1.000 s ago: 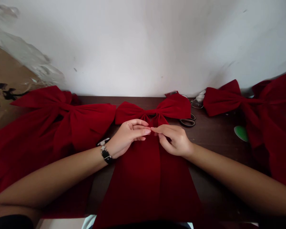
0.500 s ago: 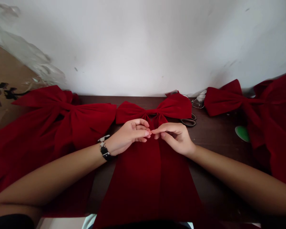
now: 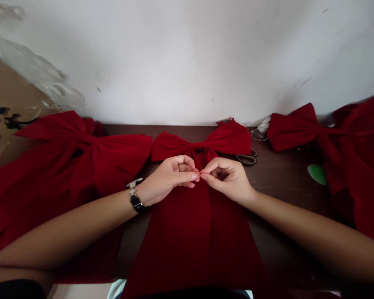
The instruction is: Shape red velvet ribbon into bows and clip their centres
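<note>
A large red fabric bow (image 3: pixel 227 141) lies in front of me, its two long tails running toward my body. Over the tails, just below the knot, my left hand (image 3: pixel 177 174) is closed in a pinch, a watch (image 3: pixel 135 195) on its wrist. My right hand (image 3: pixel 229 178) pinches with thumb and forefinger, the tips meeting those of the left. Whatever sits between the fingertips is too small to make out.
More red bows (image 3: pixel 112 153) are heaped on the left, and another red bow (image 3: pixel 293 126) lies on the right. Scissors (image 3: pixel 248 158) poke out from behind the middle bow. A green disc (image 3: pixel 317 174) rests on the dark table (image 3: pixel 277 174). A cardboard box (image 3: pixel 12 91) stands at the left.
My right thumb has closed up to the forefinger, so the right fingers now pinch at the left fingertips. The bows have stayed in place.
</note>
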`<control>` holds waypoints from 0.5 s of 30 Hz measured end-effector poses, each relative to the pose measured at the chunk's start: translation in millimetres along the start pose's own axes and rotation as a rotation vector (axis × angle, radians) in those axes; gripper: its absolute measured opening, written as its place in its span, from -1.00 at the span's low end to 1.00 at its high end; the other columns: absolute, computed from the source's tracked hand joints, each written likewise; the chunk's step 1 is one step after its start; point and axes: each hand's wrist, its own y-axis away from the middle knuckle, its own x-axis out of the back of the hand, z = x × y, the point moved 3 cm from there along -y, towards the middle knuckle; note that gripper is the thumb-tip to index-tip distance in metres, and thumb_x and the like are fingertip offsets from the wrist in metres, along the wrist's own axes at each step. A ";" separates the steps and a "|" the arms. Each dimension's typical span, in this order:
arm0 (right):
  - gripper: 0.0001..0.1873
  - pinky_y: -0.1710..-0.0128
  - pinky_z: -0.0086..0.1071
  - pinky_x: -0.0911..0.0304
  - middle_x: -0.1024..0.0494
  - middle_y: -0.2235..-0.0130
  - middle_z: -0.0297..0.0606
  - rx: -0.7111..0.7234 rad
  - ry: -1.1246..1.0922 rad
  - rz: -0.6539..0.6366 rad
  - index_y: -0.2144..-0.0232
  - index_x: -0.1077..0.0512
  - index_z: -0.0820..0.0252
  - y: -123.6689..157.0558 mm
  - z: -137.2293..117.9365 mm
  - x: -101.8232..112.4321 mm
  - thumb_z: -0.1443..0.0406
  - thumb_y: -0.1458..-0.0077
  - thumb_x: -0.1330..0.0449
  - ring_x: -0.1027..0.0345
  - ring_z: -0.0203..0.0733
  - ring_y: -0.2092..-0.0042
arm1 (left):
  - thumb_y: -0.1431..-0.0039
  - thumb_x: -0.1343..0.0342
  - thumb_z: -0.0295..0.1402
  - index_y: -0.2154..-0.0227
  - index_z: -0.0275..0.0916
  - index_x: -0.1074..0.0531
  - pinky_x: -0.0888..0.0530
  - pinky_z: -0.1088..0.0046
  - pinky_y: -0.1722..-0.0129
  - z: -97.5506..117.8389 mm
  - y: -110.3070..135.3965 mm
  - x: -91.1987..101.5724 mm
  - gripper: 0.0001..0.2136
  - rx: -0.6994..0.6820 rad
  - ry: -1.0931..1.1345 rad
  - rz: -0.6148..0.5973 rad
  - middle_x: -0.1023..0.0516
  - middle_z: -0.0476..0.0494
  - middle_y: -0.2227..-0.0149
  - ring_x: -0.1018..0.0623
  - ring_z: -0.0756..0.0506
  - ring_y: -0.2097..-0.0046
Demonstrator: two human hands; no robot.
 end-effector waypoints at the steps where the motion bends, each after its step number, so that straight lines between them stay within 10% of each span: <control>1: -0.93 0.61 -0.52 -0.05 -0.43 0.55 -0.37 -0.012 -0.013 -0.003 0.47 -0.44 0.23 -0.2 -0.2 -0.1 0.36 -0.02 -0.26 -0.14 -0.46 0.58 | 0.02 -0.29 -0.50 0.39 -0.31 -0.34 -0.46 0.64 0.41 0.8 0.4 -0.2 -0.80 -0.011 -0.012 0.000 -0.53 0.01 0.40 -0.51 0.11 0.41; 15: -0.90 0.59 -0.52 -0.10 -0.51 0.48 -0.30 -0.043 0.023 0.025 0.45 -0.46 0.25 -3.5 1.9 1.3 0.30 -0.04 -0.26 -0.21 -0.44 0.56 | -0.04 -0.27 -0.41 0.37 -0.28 -0.35 -0.49 0.58 0.37 4.2 1.1 4.0 -0.81 -0.118 -0.164 0.029 -0.55 -0.01 0.38 -0.54 0.05 0.36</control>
